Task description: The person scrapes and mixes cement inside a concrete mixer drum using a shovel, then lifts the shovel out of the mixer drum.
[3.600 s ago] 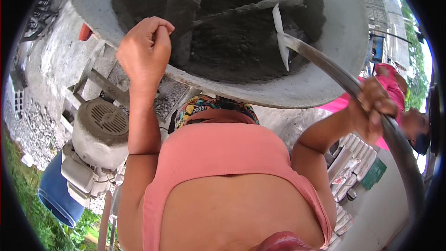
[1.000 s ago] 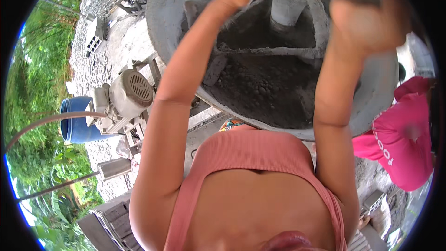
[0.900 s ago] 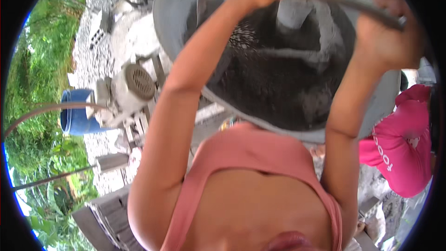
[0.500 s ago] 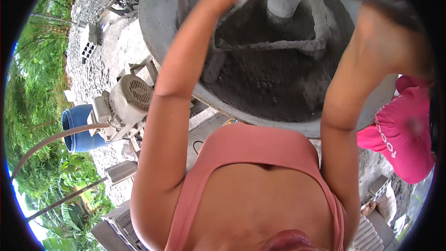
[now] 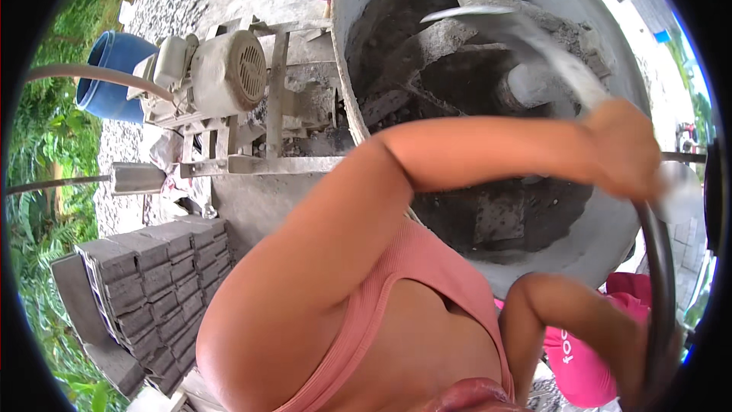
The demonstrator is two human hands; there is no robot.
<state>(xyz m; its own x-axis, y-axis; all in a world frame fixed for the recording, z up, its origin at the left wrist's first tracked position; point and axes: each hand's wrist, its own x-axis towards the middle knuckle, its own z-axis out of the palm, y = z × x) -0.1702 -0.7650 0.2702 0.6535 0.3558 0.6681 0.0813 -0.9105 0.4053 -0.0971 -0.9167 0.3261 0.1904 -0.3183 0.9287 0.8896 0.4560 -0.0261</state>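
My left arm reaches across to the right, and my left hand [image 5: 625, 149] is closed round the handle of a long shovel [image 5: 657, 259]. The handle's lower end runs down to my right hand [image 5: 648, 362], which is closed on it but blurred at the right rim. The shovel's pale blade [image 5: 469, 13], smeared by motion, hangs over the far inside of a big round mixer pan [image 5: 526, 271]. In the pan are a grey central hub [image 5: 530, 84], mixing arms caked with cement [image 5: 450, 37] and dark, gritty residue.
A dusty motor [image 5: 229, 72] on a metal frame [image 5: 277, 99] stands left of the pan. Beyond it lies a blue barrel [image 5: 114, 80]. Grey concrete blocks [image 5: 156, 290] are stacked at lower left. Bright pink cloth [image 5: 583, 366] with pale lettering shows at lower right.
My view has turned, so the motor and block stack show more fully. My hands and the shovel have swung to the right, the left hand now above the right, and the blade has come into view.
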